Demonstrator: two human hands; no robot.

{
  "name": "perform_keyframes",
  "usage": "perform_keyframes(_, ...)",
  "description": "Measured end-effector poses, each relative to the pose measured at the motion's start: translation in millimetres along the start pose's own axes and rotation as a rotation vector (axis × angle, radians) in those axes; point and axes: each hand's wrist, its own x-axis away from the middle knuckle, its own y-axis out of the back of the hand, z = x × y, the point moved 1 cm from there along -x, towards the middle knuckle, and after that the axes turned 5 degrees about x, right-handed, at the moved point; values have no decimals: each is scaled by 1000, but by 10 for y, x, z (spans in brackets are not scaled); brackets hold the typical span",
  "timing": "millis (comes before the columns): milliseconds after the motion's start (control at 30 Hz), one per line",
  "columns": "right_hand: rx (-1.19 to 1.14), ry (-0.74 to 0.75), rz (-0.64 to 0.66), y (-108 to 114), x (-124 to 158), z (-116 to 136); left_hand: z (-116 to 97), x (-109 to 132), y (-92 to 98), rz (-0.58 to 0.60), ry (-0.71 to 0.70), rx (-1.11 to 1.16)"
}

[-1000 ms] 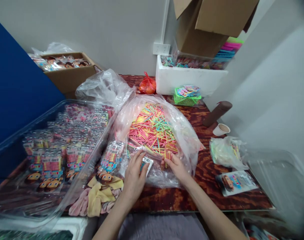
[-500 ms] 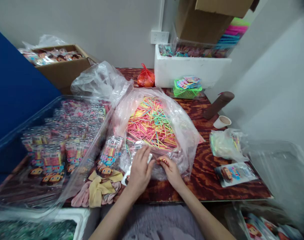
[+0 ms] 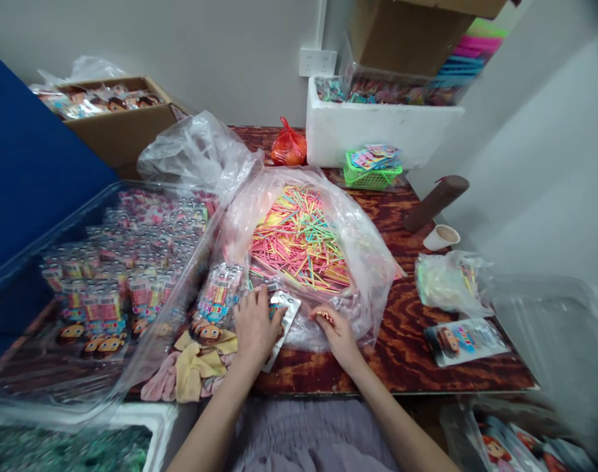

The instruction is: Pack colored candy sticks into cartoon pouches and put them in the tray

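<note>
Red bag [image 3: 289,149]: 12 o'clock from the middle of the view, gathered at the top, orange shapes showing through.
Wall socket [image 3: 317,63]: also 12, higher up, white, on the grey wall [image 3: 230,59].
White foam box [image 3: 378,131]: between 1 and 2, behind the basket.
Cardboard box [image 3: 410,39]: 1 o'clock, above the foam box, cut off by the top edge.
Green basket [image 3: 374,179]: 2 o'clock, printed pieces heaped in it.
Brown flask [image 3: 437,202]: just short of 3.
White cup [image 3: 434,240]: 3 o'clock, just beside the flask.
Cloths [image 3: 195,373]: between 7 and 8, yellow and pink, bunched together.
Blue panel [image 3: 28,151]: between 9 and 10.
</note>
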Motion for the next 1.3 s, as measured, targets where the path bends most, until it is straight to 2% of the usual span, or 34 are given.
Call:
perform_keyframes(100, 3, -2, -7, -2, 2, -5, 24, -22, 6, 25, 5, 14)
perform_keyframes(267, -11, -12, -5, -7, 12, -23, 60, -65, 70, -66, 39, -9)
perform_keyframes(433, -18, -22, -16, -13, 9, -27, 67, -90, 103, -40, 25, -42)
perform_keyframes(667, -11, -25, -19, -10, 2, -24, -8, -237, 28, -42, 37, -20)
perform_keyframes(767, -13, -23, -16, -12, 2, -34, -15, -267, -28, -94, 29, 126)
perform_keyframes(867, -14, -11, 2, -12, 5, -40, 19, -228, -70, -166, 49, 440)
perform_keyframes(967, -4, -2, 17, -5, 9, -39, 64, -155, -73, -159, 122, 714)
perform_keyframes(1200, -21, -1, 56, 11, 4, -54, 17, 16, 86, -150, 142, 892)
perform_keyframes(1300, -20, 2, 66, 12, 1, -64, -16, 72, 111, -122, 205, 993)
